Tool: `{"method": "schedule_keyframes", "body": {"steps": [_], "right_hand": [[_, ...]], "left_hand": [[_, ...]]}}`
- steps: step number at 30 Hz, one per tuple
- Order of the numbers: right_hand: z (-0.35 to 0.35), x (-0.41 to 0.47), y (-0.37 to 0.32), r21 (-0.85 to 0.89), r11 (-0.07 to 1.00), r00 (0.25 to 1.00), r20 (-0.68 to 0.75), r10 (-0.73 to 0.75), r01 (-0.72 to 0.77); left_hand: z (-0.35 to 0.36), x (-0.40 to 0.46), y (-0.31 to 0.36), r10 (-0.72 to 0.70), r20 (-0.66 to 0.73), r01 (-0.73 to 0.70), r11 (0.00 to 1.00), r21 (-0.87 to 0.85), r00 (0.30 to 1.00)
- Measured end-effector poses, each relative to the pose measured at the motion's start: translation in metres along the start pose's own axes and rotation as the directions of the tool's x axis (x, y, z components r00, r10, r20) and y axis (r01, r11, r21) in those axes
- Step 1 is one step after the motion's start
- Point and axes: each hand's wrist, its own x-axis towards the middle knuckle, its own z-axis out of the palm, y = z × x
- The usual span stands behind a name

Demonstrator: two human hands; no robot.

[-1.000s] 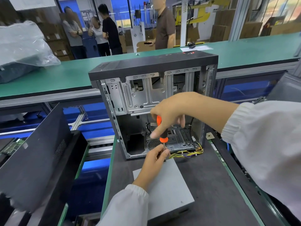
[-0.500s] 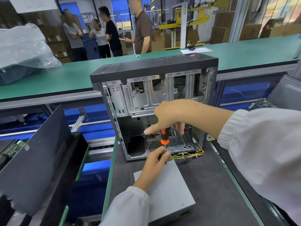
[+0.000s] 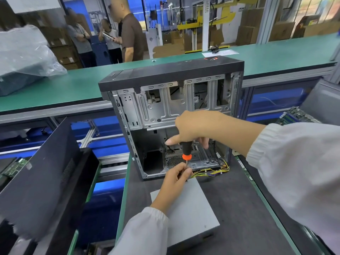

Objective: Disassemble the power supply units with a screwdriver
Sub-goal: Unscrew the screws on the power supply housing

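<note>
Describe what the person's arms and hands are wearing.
Both arms wear loose white long sleeves ending in gathered, ribbed elastic cuffs at the wrist. The left hand and right hand are bare: no gloves, and no rings, watch or wrist strap show.

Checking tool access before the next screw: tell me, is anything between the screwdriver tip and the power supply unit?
Nothing visible. The screwdriver, gripped by the right hand, runs straight down to the power supply unit; only the left hand pinches its shaft near the tip.
</note>
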Motion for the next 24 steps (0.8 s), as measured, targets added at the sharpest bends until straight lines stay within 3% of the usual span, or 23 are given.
{"method": "schedule_keyframes", "body": {"steps": [3,8,14,18,21,24], "right_hand": [[0.003,0.002,-0.001,-0.067,0.996,0.998,-0.026,-0.059,0.058],[-0.001,0.001,-0.003,-0.022,0.989,0.989,0.023,-0.144,0.145],[-0.005,0.0,0.002,-0.05,0.988,0.989,-0.002,-0.145,0.144],[-0.011,-0.004,0.01,0.003,0.993,0.993,-0.004,-0.118,0.118],[-0.011,-0.007,0.019,0.041,0.993,0.994,-0.005,-0.108,0.108],[-0.007,-0.009,0.027,0.075,0.993,0.996,0.004,-0.093,0.092]], "left_hand": [[-0.001,0.001,-0.001,0.002,-0.008,-0.002,1.0,0.015,1.0],[-0.002,0.001,0.001,-0.006,-0.019,0.007,0.999,0.038,1.0],[-0.007,-0.001,0.003,-0.046,-0.031,0.046,0.999,0.01,0.998],[-0.012,-0.002,0.0,-0.125,-0.121,0.125,0.992,-0.011,0.985],[-0.017,-0.004,0.001,-0.096,-0.128,0.119,0.974,0.193,0.987],[-0.015,-0.005,0.004,-0.043,0.006,0.034,0.86,0.509,0.999]]}}
